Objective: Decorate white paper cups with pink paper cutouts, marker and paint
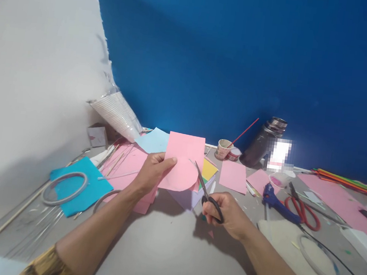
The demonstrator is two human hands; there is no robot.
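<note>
My left hand (152, 171) pinches a sheet of pink paper (185, 146) by its left side, thumb on top, holding it above the table. The sheet's lower part has a rounded edge. In my right hand (224, 211) are scissors (208, 197) with black handles, my fingers through the loops. Their blades point up and left and lie at the paper's right edge, slightly parted. Below the held sheet, a lilac sheet (186, 200) and a yellow sheet (209, 170) show in part. A small pink scrap (211, 234) rests on the table under my right hand.
At left lie a turquoise sheet (92, 188), a grey ring (79, 200) and a stack of plastic cups (116, 113). Rightward are a blue glue gun (280, 205), red-handled pliers (306, 213), a dark bottle (259, 144) and a paper cup (223, 150). A blue wall (213, 61) stands behind.
</note>
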